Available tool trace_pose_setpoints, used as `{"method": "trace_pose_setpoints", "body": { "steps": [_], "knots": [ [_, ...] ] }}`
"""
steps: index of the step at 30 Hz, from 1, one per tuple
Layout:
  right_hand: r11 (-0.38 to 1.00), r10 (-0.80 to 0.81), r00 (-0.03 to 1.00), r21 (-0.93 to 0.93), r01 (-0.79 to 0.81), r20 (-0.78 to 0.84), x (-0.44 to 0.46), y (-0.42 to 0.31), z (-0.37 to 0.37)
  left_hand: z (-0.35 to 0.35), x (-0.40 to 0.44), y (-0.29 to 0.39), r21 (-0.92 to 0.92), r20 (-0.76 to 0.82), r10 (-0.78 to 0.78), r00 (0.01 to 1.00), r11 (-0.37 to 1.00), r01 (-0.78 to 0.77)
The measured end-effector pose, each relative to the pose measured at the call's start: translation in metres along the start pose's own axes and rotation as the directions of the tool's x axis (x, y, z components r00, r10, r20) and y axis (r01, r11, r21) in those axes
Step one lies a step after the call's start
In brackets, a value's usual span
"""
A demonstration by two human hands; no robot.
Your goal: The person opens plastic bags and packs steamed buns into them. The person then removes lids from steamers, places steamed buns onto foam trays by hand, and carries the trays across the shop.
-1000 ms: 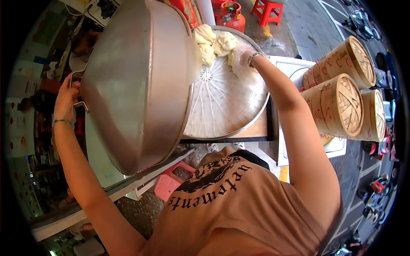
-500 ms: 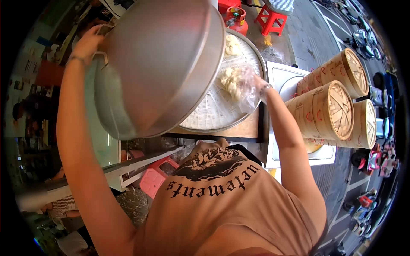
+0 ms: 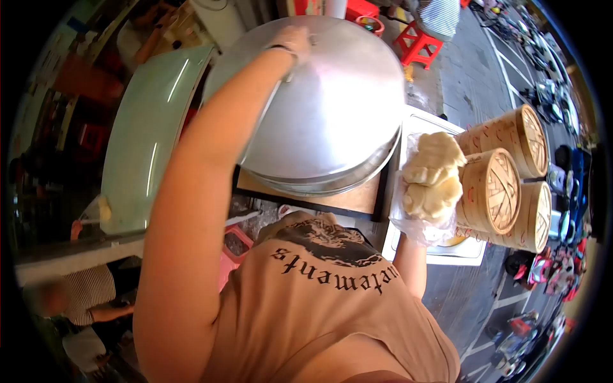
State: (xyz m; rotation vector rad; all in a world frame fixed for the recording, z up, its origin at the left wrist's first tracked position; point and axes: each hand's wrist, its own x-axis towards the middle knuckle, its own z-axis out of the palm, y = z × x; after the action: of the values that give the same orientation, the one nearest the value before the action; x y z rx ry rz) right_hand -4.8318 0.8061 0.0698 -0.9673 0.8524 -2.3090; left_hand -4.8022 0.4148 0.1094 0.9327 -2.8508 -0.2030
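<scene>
My left hand (image 3: 295,43) is closed on the handle of a large domed metal lid (image 3: 332,102). The lid covers a round steamer tray (image 3: 377,169), whose rim shows below it at the lower right, and hides what is inside. On the right, my right hand (image 3: 414,246) holds up pale steamed buns (image 3: 434,172) with a clear plastic bag (image 3: 418,228) around their lower side. The buns and bag hide most of its fingers.
Stacked bamboo steamers (image 3: 488,191) stand at the right on a white-topped stand (image 3: 469,256). A pale green panel (image 3: 143,140) is at the left. A red stool (image 3: 418,48) with a seated person is at the top. Parked scooters line the street at right.
The tilted lid has come down over the steamer tray in my left hand. My right hand has lifted the buns off the tray and moved them right, beside the bamboo steamers.
</scene>
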Motion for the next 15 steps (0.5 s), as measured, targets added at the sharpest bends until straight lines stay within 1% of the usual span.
{"method": "trace_pose_setpoints", "body": {
  "steps": [1, 3, 4, 5, 6, 7, 8, 9, 10, 11, 13, 14, 15],
  "knots": [
    [0.904, 0.041, 0.997, 0.427, -0.011, -0.061, -0.009, 0.016, -0.009, 0.009, -0.002, 0.006, -0.022, 0.016, -0.003, 1.0, 1.0, 0.003],
    [0.89, 0.19, 0.947, 0.452, -0.056, -0.257, -0.02, 0.017, 0.002, 0.015, -0.012, 0.023, -0.002, 0.019, 0.019, 1.0, 1.0, -0.019],
    [0.889, 0.199, 0.946, 0.452, -0.065, -0.255, -0.028, 0.028, -0.016, 0.01, -0.014, 0.026, -0.005, 0.022, 0.011, 1.0, 1.0, -0.011],
    [0.836, 0.295, 0.892, 0.545, -0.067, -0.342, -0.045, 0.043, -0.051, 0.007, -0.02, 0.035, -0.022, 0.069, 0.012, 0.998, 1.0, -0.011],
    [0.78, 0.388, 0.819, 0.624, -0.048, -0.422, -0.043, 0.038, -0.039, 0.009, -0.025, 0.043, -0.047, 0.118, 0.024, 0.993, 0.999, -0.018],
    [0.846, 0.149, 0.97, 0.533, -0.023, -0.193, -0.051, 0.043, -0.019, 0.016, -0.03, 0.05, -0.059, 0.134, 0.042, 0.99, 0.998, -0.035],
    [0.909, 0.195, 0.92, 0.415, -0.039, -0.341, -0.041, 0.031, 0.012, 0.021, -0.034, 0.053, -0.05, 0.102, 0.046, 0.994, 0.998, -0.041],
    [0.95, 0.223, 0.851, 0.302, -0.08, -0.476, -0.034, 0.025, 0.027, 0.024, -0.037, 0.052, -0.036, 0.065, 0.039, 0.997, 0.999, -0.036],
    [0.821, 0.328, 0.879, 0.564, -0.085, -0.345, -0.031, 0.03, 0.007, 0.034, -0.041, 0.048, -0.14, -0.011, -0.031, 0.999, 0.99, 0.029],
    [0.814, 0.341, 0.878, 0.573, -0.098, -0.335, -0.035, 0.035, -0.001, 0.041, -0.042, 0.044, -0.134, -0.009, -0.047, 0.999, 0.99, 0.045],
    [0.761, 0.281, 0.931, 0.645, -0.069, -0.231, -0.034, 0.05, -0.012, 0.047, -0.03, 0.038, -0.085, -0.001, -0.028, 1.0, 0.996, 0.028],
    [0.399, 0.235, 0.966, 0.897, -0.192, 0.102, -0.021, 0.056, -0.023, 0.048, -0.023, 0.038, -0.066, 0.03, -0.025, 0.999, 0.997, 0.027],
    [0.382, 0.251, 0.961, 0.899, -0.213, 0.121, -0.022, 0.061, -0.018, 0.045, -0.023, 0.035, -0.062, 0.03, -0.052, 0.998, 0.997, 0.054]
  ]
}}
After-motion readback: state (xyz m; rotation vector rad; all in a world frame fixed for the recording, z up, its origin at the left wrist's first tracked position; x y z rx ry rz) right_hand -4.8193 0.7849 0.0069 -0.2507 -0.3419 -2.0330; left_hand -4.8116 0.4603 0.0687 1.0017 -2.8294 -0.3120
